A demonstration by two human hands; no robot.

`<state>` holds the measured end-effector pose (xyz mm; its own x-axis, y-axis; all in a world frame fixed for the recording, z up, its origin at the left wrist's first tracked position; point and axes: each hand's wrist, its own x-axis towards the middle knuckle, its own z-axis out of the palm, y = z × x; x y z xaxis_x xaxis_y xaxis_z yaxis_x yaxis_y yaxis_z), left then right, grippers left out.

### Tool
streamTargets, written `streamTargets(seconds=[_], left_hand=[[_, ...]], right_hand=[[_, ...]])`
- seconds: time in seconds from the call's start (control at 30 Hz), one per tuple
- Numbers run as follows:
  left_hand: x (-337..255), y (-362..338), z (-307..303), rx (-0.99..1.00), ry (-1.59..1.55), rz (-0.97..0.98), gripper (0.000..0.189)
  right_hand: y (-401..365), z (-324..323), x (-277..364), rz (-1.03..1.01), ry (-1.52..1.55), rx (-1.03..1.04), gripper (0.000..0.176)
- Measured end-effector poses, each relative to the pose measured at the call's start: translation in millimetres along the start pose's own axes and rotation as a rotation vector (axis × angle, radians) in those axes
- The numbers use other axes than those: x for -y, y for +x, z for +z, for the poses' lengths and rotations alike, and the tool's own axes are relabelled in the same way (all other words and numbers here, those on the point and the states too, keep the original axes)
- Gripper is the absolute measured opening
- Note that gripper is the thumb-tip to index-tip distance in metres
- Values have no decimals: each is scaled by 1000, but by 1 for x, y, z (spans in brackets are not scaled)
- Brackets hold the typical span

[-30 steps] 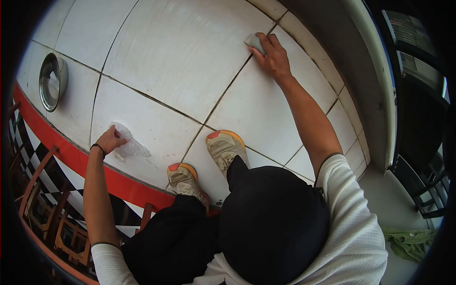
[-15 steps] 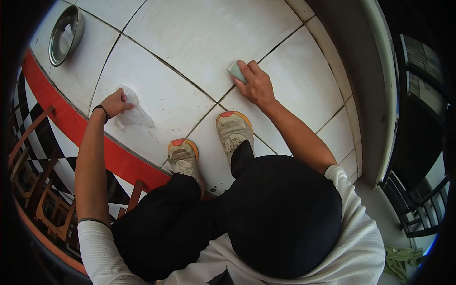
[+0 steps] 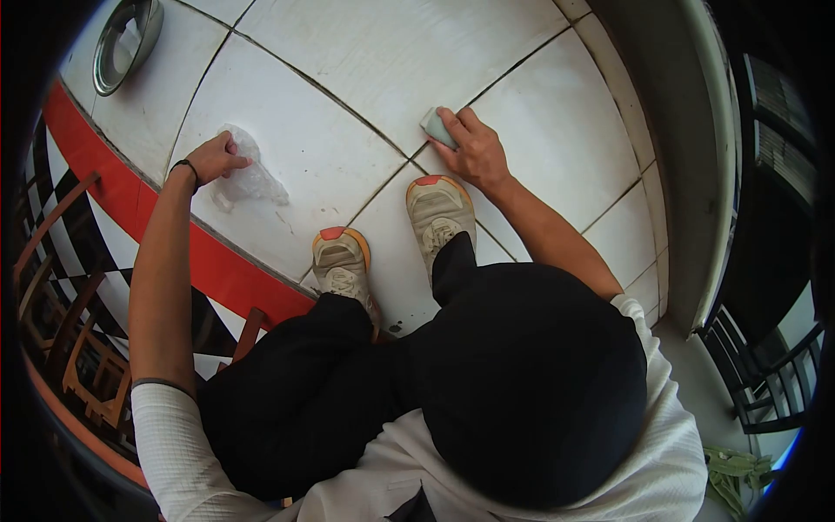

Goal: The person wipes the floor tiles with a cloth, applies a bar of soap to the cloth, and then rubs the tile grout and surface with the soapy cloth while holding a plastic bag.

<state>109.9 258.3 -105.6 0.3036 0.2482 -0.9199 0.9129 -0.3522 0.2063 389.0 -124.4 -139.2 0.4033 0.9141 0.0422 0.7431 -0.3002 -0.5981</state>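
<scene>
My left hand [image 3: 217,159], with a dark band at the wrist, pinches a crumpled clear plastic bag [image 3: 254,184] that lies on the white floor tiles [image 3: 300,130]. Farther right, my right hand [image 3: 474,148] is closed round a pale green-grey block [image 3: 437,128], like a sponge, pressed on the tiles beside a dark grout line. The block's far side shows, while the fingers hide the rest. Both my shoes stand on the tiles between the hands.
A round metal bowl [image 3: 127,45] with something whitish inside stands at the top left. A red edge strip [image 3: 113,187] borders the tiles, with wooden chairs [image 3: 96,378] beyond. A grey panel [image 3: 670,130] and black chairs [image 3: 774,383] are at the right.
The view has shifted slightly, so the bowl sits higher and the shoes have moved up in the picture. Both hands keep their holds, and the right hand with the block has barely moved.
</scene>
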Motion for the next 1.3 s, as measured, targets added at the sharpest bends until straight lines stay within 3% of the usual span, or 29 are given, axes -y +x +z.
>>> streamTargets(seconds=[0.07,0.17,0.27,0.37,0.5,0.6,0.73,0.83,1.03,1.17,1.27,1.3], left_hand=[[1,3,-2,11,-34,-6,43],[2,4,-3,12,-72,1,41],[8,2,4,-3,-74,39,37],[9,1,5,-25,-94,57,36],[6,0,5,-37,-68,22,36],[2,1,1,4,-69,9,35],[6,0,3,-5,-82,27,33],[7,-1,3,-33,-104,62,33],[13,7,1,-8,-148,54,32],[15,6,0,-13,-145,65,31],[13,4,3,-33,-156,98,30],[16,1,5,-46,-173,105,30]], right_hand=[[-3,0,-1,-92,5,63,53],[18,-17,-41,-103,-112,-127,51],[37,-37,-65,-15,-185,-206,45],[33,-23,-46,149,-228,-276,46],[-3,13,19,-86,13,17,52],[10,3,-2,-254,35,82,51],[34,-27,-53,10,-172,-185,46],[39,-31,-58,103,-210,-235,52],[0,2,1,-244,14,62,54],[19,-19,-36,-69,-104,-128,47],[19,-10,-28,40,-129,-243,48],[16,-6,-17,8,-100,-183,49]])
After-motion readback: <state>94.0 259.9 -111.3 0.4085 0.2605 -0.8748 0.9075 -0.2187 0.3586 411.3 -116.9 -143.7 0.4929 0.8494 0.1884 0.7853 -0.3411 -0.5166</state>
